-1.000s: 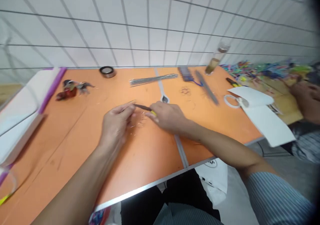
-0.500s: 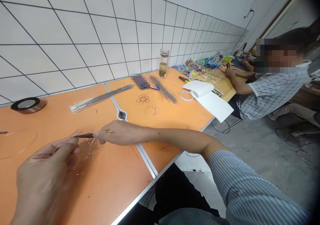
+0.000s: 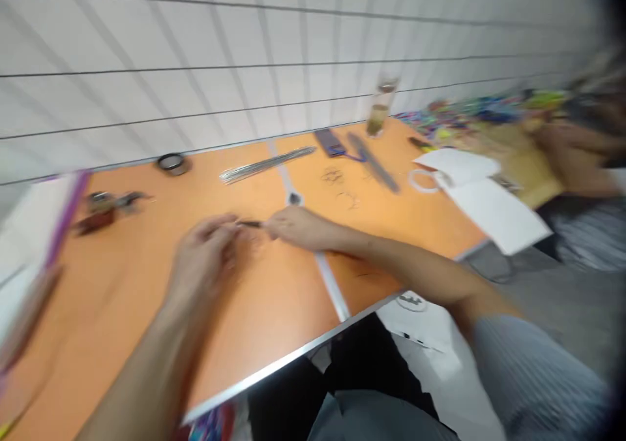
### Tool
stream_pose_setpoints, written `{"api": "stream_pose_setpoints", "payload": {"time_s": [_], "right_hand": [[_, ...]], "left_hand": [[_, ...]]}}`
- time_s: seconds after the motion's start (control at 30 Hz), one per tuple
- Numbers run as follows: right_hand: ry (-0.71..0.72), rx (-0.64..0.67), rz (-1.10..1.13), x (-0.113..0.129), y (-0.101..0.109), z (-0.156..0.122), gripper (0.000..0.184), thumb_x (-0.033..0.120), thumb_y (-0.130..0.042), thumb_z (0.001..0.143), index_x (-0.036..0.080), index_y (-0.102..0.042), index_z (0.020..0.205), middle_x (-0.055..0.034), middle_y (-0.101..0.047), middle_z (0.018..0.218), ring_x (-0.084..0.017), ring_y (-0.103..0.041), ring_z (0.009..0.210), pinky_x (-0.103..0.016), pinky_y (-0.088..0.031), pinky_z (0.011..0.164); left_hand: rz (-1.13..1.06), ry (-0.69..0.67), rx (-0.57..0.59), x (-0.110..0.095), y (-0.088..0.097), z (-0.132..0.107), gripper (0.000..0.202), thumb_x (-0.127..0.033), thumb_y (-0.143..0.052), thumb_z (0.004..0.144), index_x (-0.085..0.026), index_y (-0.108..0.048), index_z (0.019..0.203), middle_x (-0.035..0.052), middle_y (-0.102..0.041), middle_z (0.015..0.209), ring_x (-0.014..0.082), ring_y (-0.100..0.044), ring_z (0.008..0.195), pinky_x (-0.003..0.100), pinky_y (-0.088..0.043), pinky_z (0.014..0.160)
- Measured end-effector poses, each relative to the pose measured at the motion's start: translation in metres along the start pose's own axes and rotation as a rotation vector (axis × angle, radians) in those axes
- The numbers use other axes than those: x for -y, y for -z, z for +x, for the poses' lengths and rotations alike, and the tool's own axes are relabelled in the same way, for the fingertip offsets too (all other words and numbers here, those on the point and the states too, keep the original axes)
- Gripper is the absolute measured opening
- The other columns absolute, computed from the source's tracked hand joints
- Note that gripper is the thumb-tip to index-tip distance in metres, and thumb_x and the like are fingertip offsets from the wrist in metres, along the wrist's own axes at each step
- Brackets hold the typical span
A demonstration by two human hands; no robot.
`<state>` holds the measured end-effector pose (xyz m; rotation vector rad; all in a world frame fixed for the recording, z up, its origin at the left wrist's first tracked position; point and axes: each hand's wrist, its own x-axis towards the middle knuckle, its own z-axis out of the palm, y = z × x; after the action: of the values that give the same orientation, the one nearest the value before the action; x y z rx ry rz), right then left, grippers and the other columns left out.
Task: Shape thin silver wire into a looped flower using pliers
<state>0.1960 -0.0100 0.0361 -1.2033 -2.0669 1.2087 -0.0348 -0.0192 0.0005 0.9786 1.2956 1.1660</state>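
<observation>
Motion blur smears the whole view, so fine detail is hard to make out. The right hand (image 3: 298, 227), coming from a striped sleeve (image 3: 533, 376), holds a slim dark tool (image 3: 250, 224) in a narrow grip, one end buried in the fingers and the shaft pointing toward the left hand (image 3: 203, 255). That hand is curled, with the tool's tip just beside its fingers, but I cannot tell whether its grip closes on anything. Both hands are above the orange table (image 3: 122, 297). Farther off lie a bundle of straight wires (image 3: 267, 165), small wire shapes (image 3: 332, 175), a tape roll (image 3: 173, 164), a glass jar (image 3: 380, 111) and an open white notebook (image 3: 482, 203). At far right, a co-worker's hands (image 3: 572, 151) are too blurred to read.
</observation>
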Motion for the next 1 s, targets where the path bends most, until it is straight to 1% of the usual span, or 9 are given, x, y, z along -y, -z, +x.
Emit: {"api": "stream_pose_setpoints", "payload": {"time_s": [0.03,0.1,0.23,0.3,0.37,0.43,0.63,0.87,1.0], "right_hand": [[-0.035,-0.027,0.012,0.001,-0.001,0.001,0.036,0.036,-0.05,0.107,0.018,-0.066,0.08,0.0004,-0.059,0.071,-0.015,-0.052,0.066,-0.029,-0.036,0.062],[-0.109,-0.042,0.041,0.004,-0.001,0.003,0.035,0.037,-0.052,0.106,0.018,-0.068,0.082,0.0008,-0.056,0.068,-0.014,-0.05,0.063,-0.029,-0.034,0.06],[-0.192,0.014,0.229,0.014,0.003,0.0,0.034,0.041,-0.053,0.105,0.019,-0.067,0.084,0.0022,-0.051,0.069,-0.011,-0.039,0.057,-0.029,-0.027,0.054],[-0.224,0.039,0.304,0.017,0.003,-0.002,0.035,0.045,-0.054,0.106,0.02,-0.066,0.086,0.0027,-0.05,0.069,-0.01,-0.033,0.053,-0.029,-0.022,0.051],[-0.241,0.058,0.353,0.016,0.003,-0.002,0.036,0.049,-0.056,0.106,0.02,-0.066,0.087,0.0028,-0.049,0.069,-0.01,-0.029,0.051,-0.03,-0.018,0.05],[-0.243,0.069,0.383,0.013,0.003,0.001,0.037,0.052,-0.06,0.104,0.02,-0.067,0.087,0.003,-0.048,0.068,-0.009,-0.027,0.05,-0.03,-0.015,0.049],[-0.216,0.09,0.456,-0.001,0.004,0.006,0.04,0.054,-0.06,0.105,0.019,-0.069,0.089,0.0019,-0.049,0.069,-0.008,-0.026,0.05,-0.03,-0.013,0.049],[-0.218,0.123,0.52,-0.004,0.005,0.006,0.038,0.051,-0.06,0.106,0.018,-0.07,0.09,0.002,-0.05,0.069,-0.007,-0.023,0.049,-0.03,-0.011,0.048],[-0.218,0.102,0.467,0.004,0.005,0.002,0.039,0.054,-0.06,0.105,0.02,-0.069,0.089,0.0028,-0.048,0.068,-0.008,-0.023,0.049,-0.03,-0.012,0.048]], "left_hand": [[-0.049,-0.015,-0.02,-0.003,-0.006,-0.002,0.046,-0.035,-0.097,0.069,-0.017,-0.079,0.108,-0.006,-0.065,0.062,0.0069,-0.047,0.045,0.017,-0.036,0.039],[-0.118,-0.055,0.005,-0.006,-0.011,0.004,0.043,-0.038,-0.095,0.068,-0.014,-0.079,0.099,0.0001,-0.072,0.074,0.0065,-0.05,0.049,0.019,-0.044,0.044],[-0.345,0.056,0.07,-0.006,-0.001,0.018,0.045,-0.055,-0.085,0.078,-0.015,-0.076,0.096,0.0057,-0.074,0.08,0.0107,-0.057,0.054,0.026,-0.056,0.052],[-0.389,0.038,0.076,-0.005,0.001,0.018,0.037,-0.046,-0.085,0.078,-0.016,-0.076,0.096,0.0058,-0.075,0.084,0.01,-0.058,0.055,0.026,-0.056,0.054],[-0.368,-0.015,0.09,-0.004,0.0,0.016,0.03,-0.033,-0.087,0.073,-0.016,-0.076,0.096,0.0045,-0.076,0.088,0.0086,-0.058,0.055,0.025,-0.055,0.054],[-0.326,-0.079,0.115,-0.001,-0.002,0.014,0.029,-0.029,-0.088,0.071,-0.016,-0.077,0.094,0.004,-0.077,0.091,0.0079,-0.059,0.055,0.025,-0.054,0.055],[-0.204,-0.197,0.103,0.004,-0.004,0.014,0.026,-0.032,-0.092,0.077,-0.018,-0.079,0.094,0.001,-0.074,0.08,0.0099,-0.062,0.059,0.026,-0.055,0.061],[-0.122,-0.343,0.122,0.001,-0.004,0.011,0.031,-0.044,-0.094,0.082,-0.019,-0.082,0.097,0.0072,-0.082,0.098,0.0109,-0.064,0.062,0.027,-0.057,0.063],[-0.125,-0.408,0.121,0.0,-0.004,0.012,0.036,-0.048,-0.096,0.08,-0.019,-0.078,0.091,0.0049,-0.08,0.092,0.0111,-0.064,0.061,0.028,-0.057,0.063]]}}
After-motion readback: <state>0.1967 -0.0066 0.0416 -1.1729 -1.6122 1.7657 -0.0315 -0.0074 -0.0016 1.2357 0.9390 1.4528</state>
